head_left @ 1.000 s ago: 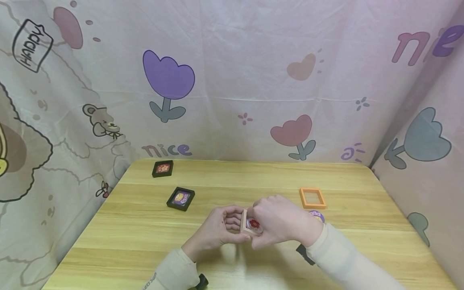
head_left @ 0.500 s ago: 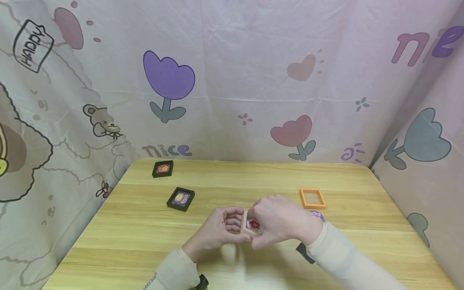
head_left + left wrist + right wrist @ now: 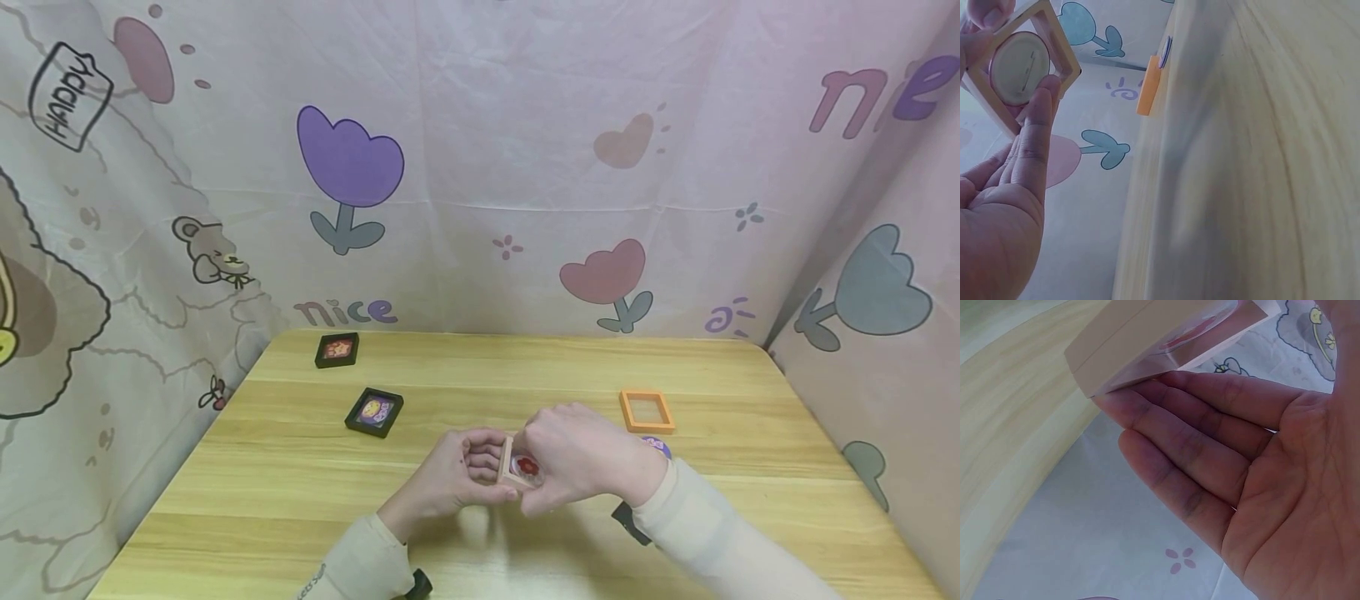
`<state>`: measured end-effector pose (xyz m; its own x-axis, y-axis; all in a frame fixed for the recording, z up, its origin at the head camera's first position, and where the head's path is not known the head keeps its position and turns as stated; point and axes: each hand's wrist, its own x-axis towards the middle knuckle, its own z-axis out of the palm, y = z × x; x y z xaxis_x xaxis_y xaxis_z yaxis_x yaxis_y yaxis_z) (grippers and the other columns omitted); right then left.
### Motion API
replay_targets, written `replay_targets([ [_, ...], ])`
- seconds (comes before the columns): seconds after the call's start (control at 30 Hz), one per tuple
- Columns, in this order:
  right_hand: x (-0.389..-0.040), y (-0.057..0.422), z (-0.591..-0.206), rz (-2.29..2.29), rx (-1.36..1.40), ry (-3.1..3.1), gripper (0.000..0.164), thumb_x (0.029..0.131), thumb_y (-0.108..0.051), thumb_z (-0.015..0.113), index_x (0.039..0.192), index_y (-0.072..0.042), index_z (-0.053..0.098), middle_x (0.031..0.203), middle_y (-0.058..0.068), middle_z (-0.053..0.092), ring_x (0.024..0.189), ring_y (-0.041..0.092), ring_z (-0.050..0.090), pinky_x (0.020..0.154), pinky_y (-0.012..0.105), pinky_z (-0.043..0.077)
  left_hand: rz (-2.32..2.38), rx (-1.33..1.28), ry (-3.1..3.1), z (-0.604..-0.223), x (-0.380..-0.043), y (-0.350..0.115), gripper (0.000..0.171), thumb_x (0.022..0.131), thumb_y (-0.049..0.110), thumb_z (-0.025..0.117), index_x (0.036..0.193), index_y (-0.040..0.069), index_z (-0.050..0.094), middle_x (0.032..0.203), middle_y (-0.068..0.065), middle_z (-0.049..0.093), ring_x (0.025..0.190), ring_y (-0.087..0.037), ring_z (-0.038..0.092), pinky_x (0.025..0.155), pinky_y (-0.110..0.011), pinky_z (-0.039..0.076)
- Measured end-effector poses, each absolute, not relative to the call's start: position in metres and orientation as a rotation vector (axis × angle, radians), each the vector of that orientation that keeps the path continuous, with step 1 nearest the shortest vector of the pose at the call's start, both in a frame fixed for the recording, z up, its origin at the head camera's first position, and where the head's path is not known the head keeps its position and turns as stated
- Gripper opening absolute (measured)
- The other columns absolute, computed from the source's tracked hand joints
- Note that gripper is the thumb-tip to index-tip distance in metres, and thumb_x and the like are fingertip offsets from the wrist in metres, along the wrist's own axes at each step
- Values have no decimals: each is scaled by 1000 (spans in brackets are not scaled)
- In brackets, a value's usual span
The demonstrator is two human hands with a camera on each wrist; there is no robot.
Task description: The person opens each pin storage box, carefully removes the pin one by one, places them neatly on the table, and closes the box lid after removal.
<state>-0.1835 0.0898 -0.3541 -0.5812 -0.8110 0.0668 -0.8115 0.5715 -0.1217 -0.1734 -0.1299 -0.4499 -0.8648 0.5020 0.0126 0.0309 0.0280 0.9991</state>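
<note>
A small pale pink square display frame (image 3: 505, 467) is held tilted above the table between both hands. Within it sits a round pin badge (image 3: 527, 465) with a red flower; its pale back with the pin shows in the left wrist view. My left hand (image 3: 453, 475) grips the frame's left side, thumb along the lower edge and fingers behind. From the right, my right hand (image 3: 581, 454) pinches the same frame and covers much of it. In the right wrist view, the right fingertips (image 3: 1125, 409) lie against the frame's outer wall (image 3: 1129, 347).
An orange frame (image 3: 626, 412) lies right of the hands, with a purple round badge (image 3: 658, 445) partly hidden behind the right wrist. To the left lie two black frames, one with a purple badge (image 3: 374, 410), one with a red piece (image 3: 337, 348). Printed cloth (image 3: 480, 167) hangs behind the wooden table.
</note>
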Motion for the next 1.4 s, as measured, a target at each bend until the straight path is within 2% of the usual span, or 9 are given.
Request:
replay_targets([
  [0.3,-184,90,-354,228,1450,-2786,28,66,-40,77,65,-31,51,56,-23,37,49,-5,31,43,17,26,1895,547,1952,-451,-173,-129,61,81,0,89,135,-12,62,113,-10,77,98,-14,75,90,-25,65],
  [0.83,-184,89,-352,234,1459,-2815,33,65,-39,76,61,-32,44,52,-25,29,47,-7,25,42,16,22,1902,541,1923,-454,-173,-129,61,83,2,88,135,-13,61,114,-11,78,99,-14,75,91,-26,65],
  [1.4,-185,87,-352,250,1472,-2835,34,66,-39,76,59,-31,44,51,-24,30,47,-7,27,42,16,24,1905,565,1918,-456,-173,-129,60,84,2,88,135,-14,60,113,-9,77,97,-13,76,90,-27,66],
])
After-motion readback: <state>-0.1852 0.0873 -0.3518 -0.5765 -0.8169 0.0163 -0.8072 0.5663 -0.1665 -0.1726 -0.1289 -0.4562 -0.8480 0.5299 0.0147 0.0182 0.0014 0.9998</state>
